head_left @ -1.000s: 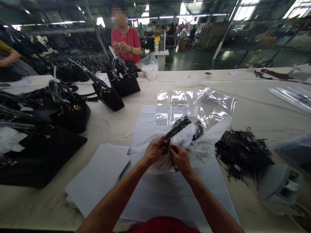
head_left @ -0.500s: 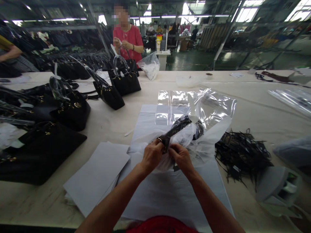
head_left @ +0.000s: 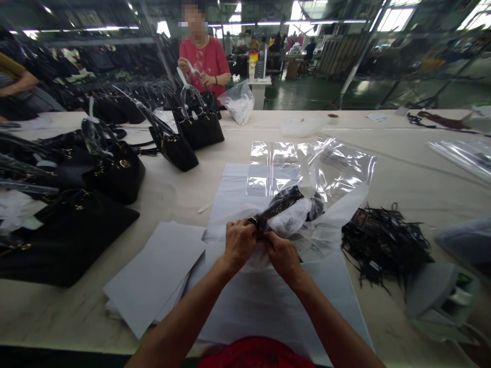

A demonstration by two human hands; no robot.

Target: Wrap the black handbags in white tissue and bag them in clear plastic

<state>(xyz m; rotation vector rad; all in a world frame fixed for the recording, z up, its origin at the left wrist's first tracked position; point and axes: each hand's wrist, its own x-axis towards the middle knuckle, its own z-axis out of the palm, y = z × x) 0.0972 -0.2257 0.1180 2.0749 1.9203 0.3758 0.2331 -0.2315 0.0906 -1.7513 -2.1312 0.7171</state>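
A dark strap (head_left: 283,202) with a shiny metal fitting lies partly wrapped in clear, wrinkled plastic in front of me. My left hand (head_left: 241,239) is closed on its near end, beside the fitting. Close by on the right, my right hand (head_left: 283,255) pinches the same end, thumb and fingers together; the exact grip is hidden. White translucent wrapping (head_left: 333,227) spreads around the strap. Clear plastic sheets (head_left: 274,166) lie just beyond it. Beneath everything are pale sheets (head_left: 264,306).
Black handbags (head_left: 111,174) crowd the left side. White cards (head_left: 153,271) are stacked left of my arms. On the right lie a heap of black corded tags (head_left: 383,240) and a grey-white device (head_left: 441,301). Across the table a person in red (head_left: 205,59) handles a bag.
My right hand has drawn in to the strap's end, its fingers now more closed. The black piece hanging below the hands is mostly covered. Across the table, the person's hands have spread apart.
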